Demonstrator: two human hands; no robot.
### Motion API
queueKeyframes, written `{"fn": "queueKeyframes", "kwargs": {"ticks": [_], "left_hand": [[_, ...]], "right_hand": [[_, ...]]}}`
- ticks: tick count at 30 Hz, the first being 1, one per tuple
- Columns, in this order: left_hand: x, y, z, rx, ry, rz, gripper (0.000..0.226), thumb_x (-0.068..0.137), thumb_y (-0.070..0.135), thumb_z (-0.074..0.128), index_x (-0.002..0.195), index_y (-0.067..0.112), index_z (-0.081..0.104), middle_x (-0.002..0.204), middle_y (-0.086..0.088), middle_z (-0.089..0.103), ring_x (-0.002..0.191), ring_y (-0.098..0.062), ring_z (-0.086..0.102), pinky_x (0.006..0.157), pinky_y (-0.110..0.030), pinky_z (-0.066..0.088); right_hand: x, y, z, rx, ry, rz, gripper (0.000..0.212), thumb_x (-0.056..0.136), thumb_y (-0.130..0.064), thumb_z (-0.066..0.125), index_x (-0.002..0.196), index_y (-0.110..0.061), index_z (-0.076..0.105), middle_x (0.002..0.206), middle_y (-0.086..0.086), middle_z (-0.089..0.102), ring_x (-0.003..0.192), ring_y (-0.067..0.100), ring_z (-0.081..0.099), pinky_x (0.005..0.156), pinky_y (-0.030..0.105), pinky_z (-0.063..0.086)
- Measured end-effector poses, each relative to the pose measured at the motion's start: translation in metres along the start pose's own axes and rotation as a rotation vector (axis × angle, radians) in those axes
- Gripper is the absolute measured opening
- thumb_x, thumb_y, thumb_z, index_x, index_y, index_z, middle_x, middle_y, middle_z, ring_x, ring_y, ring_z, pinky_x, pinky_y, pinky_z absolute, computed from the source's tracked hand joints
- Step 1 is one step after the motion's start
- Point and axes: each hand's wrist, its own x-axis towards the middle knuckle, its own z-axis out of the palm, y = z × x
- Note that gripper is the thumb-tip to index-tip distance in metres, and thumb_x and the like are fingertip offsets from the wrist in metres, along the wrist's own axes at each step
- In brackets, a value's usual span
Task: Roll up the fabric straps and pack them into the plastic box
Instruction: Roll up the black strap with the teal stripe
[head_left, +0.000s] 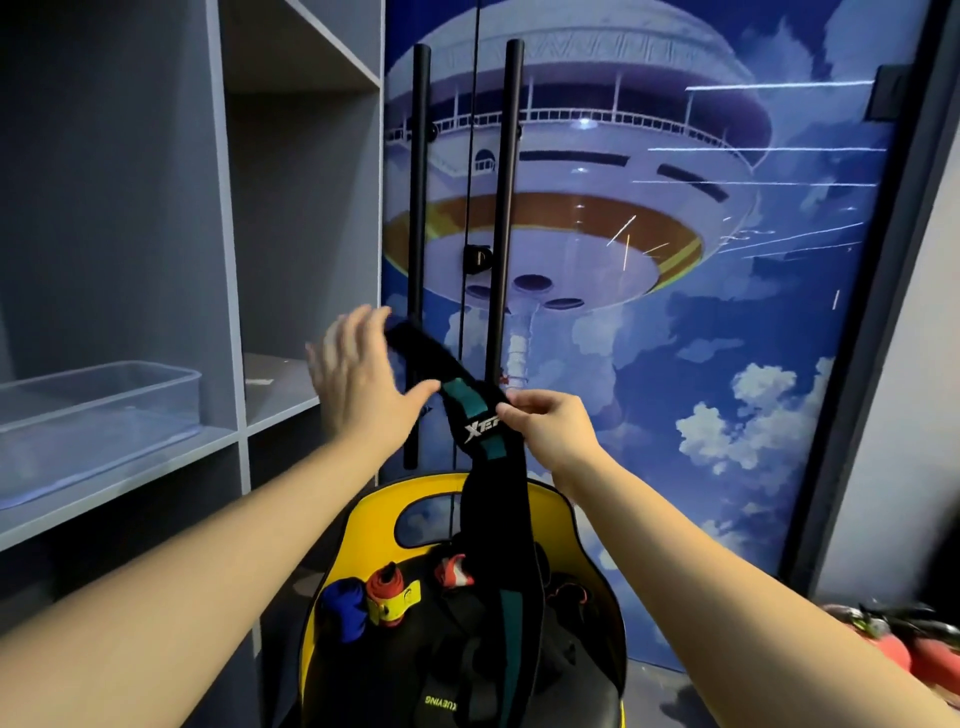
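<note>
A long black strap with a teal stripe and white lettering (480, 431) hangs in front of me, its lower end trailing down onto the yellow chair (363, 519). My right hand (550, 426) pinches the strap near the lettering. My left hand (363, 379) is spread with straight fingers against the strap's upper end, which is blurred. On the chair seat lie a rolled blue strap (343, 608), a rolled red and yellow strap (389, 597), a red and white one (454, 571) and more dark straps (457, 654). The clear plastic box (98, 410) stands on a grey shelf at the left.
Grey shelving (228, 260) fills the left side. Straight ahead is a glass door with two long black handles (501, 208) and a blue airship picture. Red fire extinguishers (893, 639) lie on the floor at the lower right.
</note>
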Motion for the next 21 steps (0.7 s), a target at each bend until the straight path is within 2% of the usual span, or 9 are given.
{"fn": "queueKeyframes", "kwargs": {"ticks": [2,3,6,8,11,15,18,21], "left_hand": [[-0.003,0.0,-0.003,-0.216,-0.073,-0.214,0.097,0.074,0.048,0.084,0.151,0.019,0.032,0.155,-0.006,0.037,0.14,-0.026,0.038,0.116,-0.045,0.032],[-0.006,0.002,-0.003,-0.334,-0.175,-0.326,0.089,0.077,0.048,0.083,0.148,0.019,0.038,0.149,-0.005,0.046,0.133,-0.024,0.047,0.109,-0.042,0.041],[-0.019,0.014,-0.002,-0.686,-0.53,-0.528,0.041,0.086,0.047,0.074,0.116,0.019,0.07,0.109,-0.001,0.074,0.103,-0.019,0.069,0.096,-0.041,0.054],[-0.028,0.021,0.001,-0.843,-0.63,-0.572,0.027,0.093,0.038,0.068,0.11,0.017,0.073,0.096,-0.003,0.077,0.09,-0.018,0.073,0.096,-0.043,0.055],[-0.036,0.03,0.005,-0.971,-0.572,-0.687,0.014,0.098,0.021,0.064,0.107,0.013,0.071,0.094,-0.009,0.073,0.08,-0.019,0.067,0.087,-0.037,0.056],[-0.041,0.037,0.006,-1.023,-0.556,-0.729,0.006,0.098,0.011,0.062,0.1,0.009,0.067,0.088,-0.01,0.072,0.071,-0.02,0.069,0.064,-0.026,0.06],[-0.044,0.042,0.002,-1.029,-0.553,-0.714,0.007,0.099,0.012,0.061,0.1,0.009,0.067,0.084,-0.008,0.071,0.071,-0.023,0.07,0.061,-0.032,0.06],[-0.045,0.045,-0.007,-1.081,-0.562,-0.701,0.005,0.098,0.015,0.062,0.099,0.013,0.067,0.091,-0.009,0.071,0.073,-0.026,0.07,0.057,-0.032,0.057]], "right_hand": [[0.001,0.001,-0.005,0.093,-0.023,0.068,0.016,0.086,-0.014,0.077,0.101,-0.008,0.075,0.101,0.011,0.076,0.093,0.024,0.073,0.084,0.034,0.06],[0.0,0.0,-0.007,0.151,-0.033,0.099,0.021,0.087,-0.013,0.076,0.106,-0.005,0.074,0.104,0.014,0.076,0.095,0.025,0.073,0.081,0.034,0.06],[-0.008,-0.004,-0.008,0.298,-0.055,0.15,0.024,0.09,-0.011,0.073,0.112,-0.002,0.071,0.106,0.017,0.075,0.092,0.026,0.074,0.067,0.027,0.058],[-0.014,-0.005,-0.008,0.345,-0.062,0.182,0.023,0.091,-0.01,0.072,0.112,-0.002,0.071,0.105,0.017,0.075,0.091,0.027,0.075,0.063,0.026,0.057],[-0.022,-0.003,-0.011,0.325,-0.076,0.213,0.018,0.092,-0.013,0.071,0.108,-0.005,0.071,0.104,0.015,0.076,0.092,0.027,0.075,0.065,0.029,0.058],[-0.032,-0.006,-0.019,0.249,-0.11,0.138,0.009,0.091,-0.017,0.072,0.096,-0.009,0.07,0.096,0.013,0.077,0.085,0.028,0.074,0.071,0.031,0.057],[-0.038,-0.014,-0.025,0.142,-0.089,0.051,0.008,0.091,-0.016,0.073,0.089,-0.009,0.07,0.078,0.006,0.071,0.064,0.016,0.06,0.058,0.02,0.05],[-0.044,-0.023,-0.028,0.139,-0.075,0.028,0.011,0.091,-0.018,0.073,0.09,-0.008,0.071,0.083,0.011,0.069,0.073,0.023,0.057,0.065,0.027,0.049]]}}
